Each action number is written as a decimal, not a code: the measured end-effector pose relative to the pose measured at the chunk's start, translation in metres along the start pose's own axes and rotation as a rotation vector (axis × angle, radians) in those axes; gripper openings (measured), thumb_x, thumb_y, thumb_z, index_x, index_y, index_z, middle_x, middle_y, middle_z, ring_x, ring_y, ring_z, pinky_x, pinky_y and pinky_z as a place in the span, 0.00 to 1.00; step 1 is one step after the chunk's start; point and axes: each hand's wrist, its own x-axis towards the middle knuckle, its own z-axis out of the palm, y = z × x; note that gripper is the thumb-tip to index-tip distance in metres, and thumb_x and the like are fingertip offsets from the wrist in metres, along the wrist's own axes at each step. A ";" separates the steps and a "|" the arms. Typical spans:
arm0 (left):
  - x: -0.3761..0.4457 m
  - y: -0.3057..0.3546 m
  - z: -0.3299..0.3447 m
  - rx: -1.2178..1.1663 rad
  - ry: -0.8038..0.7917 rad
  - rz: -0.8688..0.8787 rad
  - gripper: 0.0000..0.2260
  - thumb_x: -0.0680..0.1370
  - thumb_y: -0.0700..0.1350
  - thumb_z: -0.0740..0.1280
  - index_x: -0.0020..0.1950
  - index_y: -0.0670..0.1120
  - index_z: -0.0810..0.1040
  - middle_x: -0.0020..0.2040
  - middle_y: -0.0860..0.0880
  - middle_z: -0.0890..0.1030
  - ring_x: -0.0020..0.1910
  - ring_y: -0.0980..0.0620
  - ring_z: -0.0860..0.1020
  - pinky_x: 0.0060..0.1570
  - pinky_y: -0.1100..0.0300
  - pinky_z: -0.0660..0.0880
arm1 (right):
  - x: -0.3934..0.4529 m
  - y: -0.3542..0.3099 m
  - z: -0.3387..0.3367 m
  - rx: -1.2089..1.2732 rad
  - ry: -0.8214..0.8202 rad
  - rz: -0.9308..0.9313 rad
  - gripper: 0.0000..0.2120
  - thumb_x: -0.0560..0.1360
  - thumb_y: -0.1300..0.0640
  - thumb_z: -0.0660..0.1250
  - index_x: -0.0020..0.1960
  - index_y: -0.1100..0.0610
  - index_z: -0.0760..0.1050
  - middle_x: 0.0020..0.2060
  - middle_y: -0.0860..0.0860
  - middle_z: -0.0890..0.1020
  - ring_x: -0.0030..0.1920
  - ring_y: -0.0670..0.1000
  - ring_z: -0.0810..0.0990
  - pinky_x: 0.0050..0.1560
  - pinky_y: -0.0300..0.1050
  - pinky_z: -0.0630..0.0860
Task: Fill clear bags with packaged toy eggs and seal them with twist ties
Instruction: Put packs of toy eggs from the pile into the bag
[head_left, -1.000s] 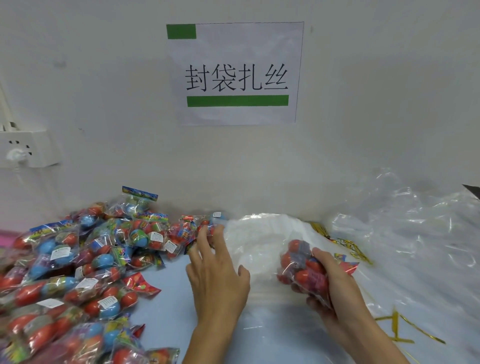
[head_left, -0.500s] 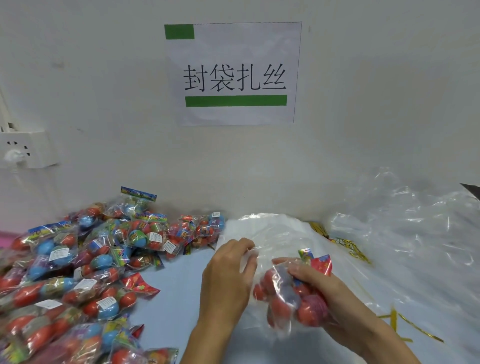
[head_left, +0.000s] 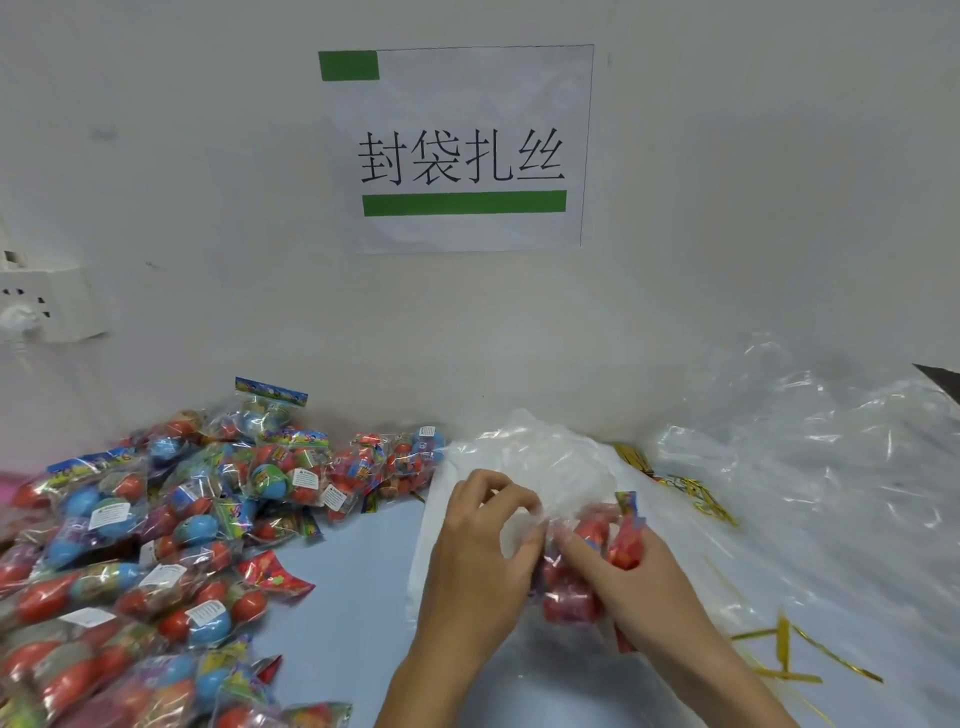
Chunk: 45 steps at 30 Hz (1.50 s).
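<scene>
Now both hands (head_left: 478, 561) (head_left: 644, 577) pinch clear bag (head_left: 524, 530).

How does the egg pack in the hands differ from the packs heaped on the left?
The held egg pack is off the table, gripped by the right hand, with the left hand pinching clear film beside it; the heaped packs lie loose and untouched. The held egg pack shows only red eggs; the heaped packs mix red and blue. Both are clear packs with printed headers.
</scene>
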 end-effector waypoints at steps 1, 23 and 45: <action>0.000 0.000 0.000 0.015 0.008 0.011 0.04 0.76 0.43 0.73 0.47 0.52 0.81 0.49 0.59 0.71 0.54 0.60 0.71 0.50 0.77 0.65 | 0.002 0.000 -0.001 0.074 0.050 0.016 0.11 0.74 0.51 0.75 0.49 0.58 0.83 0.39 0.53 0.87 0.41 0.53 0.87 0.46 0.52 0.84; -0.001 0.010 0.006 -0.263 -0.026 -0.016 0.06 0.74 0.45 0.69 0.40 0.51 0.74 0.46 0.52 0.74 0.48 0.55 0.77 0.45 0.60 0.76 | -0.002 -0.001 0.003 0.236 0.089 -0.033 0.08 0.74 0.57 0.74 0.42 0.61 0.81 0.27 0.47 0.81 0.26 0.43 0.79 0.26 0.34 0.73; -0.005 0.003 -0.001 -0.159 -0.054 -0.156 0.21 0.75 0.62 0.58 0.30 0.50 0.76 0.30 0.55 0.77 0.36 0.60 0.76 0.40 0.66 0.73 | 0.012 0.012 -0.001 0.447 0.343 -0.008 0.11 0.71 0.59 0.78 0.53 0.53 0.84 0.45 0.51 0.88 0.49 0.54 0.87 0.50 0.50 0.82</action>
